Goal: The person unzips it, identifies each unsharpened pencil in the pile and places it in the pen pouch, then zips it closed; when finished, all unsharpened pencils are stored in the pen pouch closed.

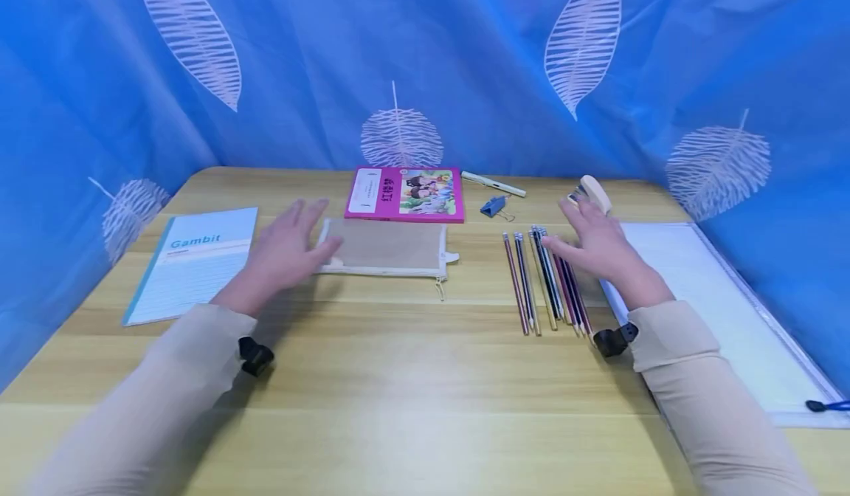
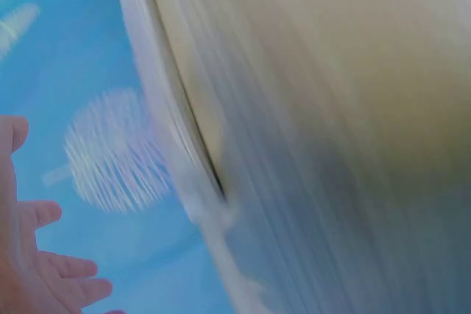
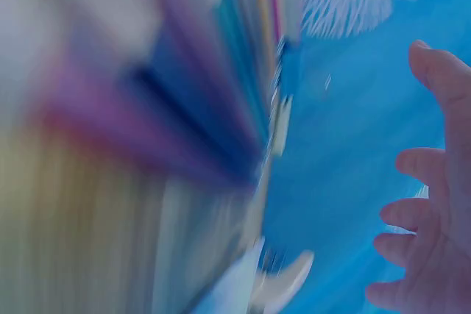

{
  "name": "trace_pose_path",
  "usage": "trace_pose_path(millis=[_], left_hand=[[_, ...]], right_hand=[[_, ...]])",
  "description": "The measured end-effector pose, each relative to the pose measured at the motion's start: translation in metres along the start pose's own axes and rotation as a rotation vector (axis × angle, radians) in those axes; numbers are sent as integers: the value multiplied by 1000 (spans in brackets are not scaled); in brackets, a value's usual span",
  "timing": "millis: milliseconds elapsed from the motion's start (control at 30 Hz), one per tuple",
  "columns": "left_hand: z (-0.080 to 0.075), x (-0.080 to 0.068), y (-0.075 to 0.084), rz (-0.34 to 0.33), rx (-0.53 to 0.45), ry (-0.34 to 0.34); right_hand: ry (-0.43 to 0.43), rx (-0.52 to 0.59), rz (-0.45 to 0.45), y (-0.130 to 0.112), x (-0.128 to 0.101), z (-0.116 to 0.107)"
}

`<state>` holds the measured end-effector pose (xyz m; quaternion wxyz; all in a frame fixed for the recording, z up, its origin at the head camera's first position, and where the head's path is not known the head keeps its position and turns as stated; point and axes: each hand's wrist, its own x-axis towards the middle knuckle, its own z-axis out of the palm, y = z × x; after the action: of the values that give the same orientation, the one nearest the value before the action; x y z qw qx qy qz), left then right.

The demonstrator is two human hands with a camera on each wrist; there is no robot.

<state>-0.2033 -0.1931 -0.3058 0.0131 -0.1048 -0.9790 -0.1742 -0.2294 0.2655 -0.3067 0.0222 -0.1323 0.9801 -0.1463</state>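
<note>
My left hand [image 1: 285, 251] is spread above the table beside the left end of a zippered mesh pouch [image 1: 388, 245], holding nothing. In the left wrist view its fingers [image 2: 70, 264] are spread apart. On the other side, my right hand [image 1: 600, 249] hovers with spread fingers over the right edge of a row of several pencils [image 1: 531, 282], also empty. Just beyond its fingertips lies a cream stapler [image 1: 595, 195]. The right wrist view shows that hand's fingers [image 3: 405, 215] apart, with the pencils blurred at left.
A Gambit notebook [image 1: 199, 260] lies at left. Toward the back are a pink book [image 1: 405, 195], a pale pen [image 1: 493, 184] and a blue binder clip [image 1: 493, 206]. A large white zip folder [image 1: 724, 319] lies at right under the right forearm. Blue curtain [image 1: 319, 68] surrounds the table.
</note>
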Motion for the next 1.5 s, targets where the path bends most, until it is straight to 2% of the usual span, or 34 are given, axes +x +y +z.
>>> trace_pose_path(millis=[133,267,433,667,833,1100,1267,1500], left_hand=[[12,6,32,66,-97,-8],[29,11,57,101,-202,-26],[49,14,80,115,-308,-81],[67,21,98,115,-404,-143],[75,22,103,115,-462,-167],[87,19,105,76,-544,-163],[91,19,104,75,-522,-155],[96,20,101,68,-485,-162]], right_hand=[[-22,86,-101,-27,2,7],[-45,160,-184,-51,8,21],[-110,370,-197,-75,16,39],[-152,639,-214,-101,27,60],[-165,842,-155,-115,30,71],[-158,857,-44,-119,35,88],[-141,844,-29,-119,38,96],[-75,760,-15,-121,39,103]])
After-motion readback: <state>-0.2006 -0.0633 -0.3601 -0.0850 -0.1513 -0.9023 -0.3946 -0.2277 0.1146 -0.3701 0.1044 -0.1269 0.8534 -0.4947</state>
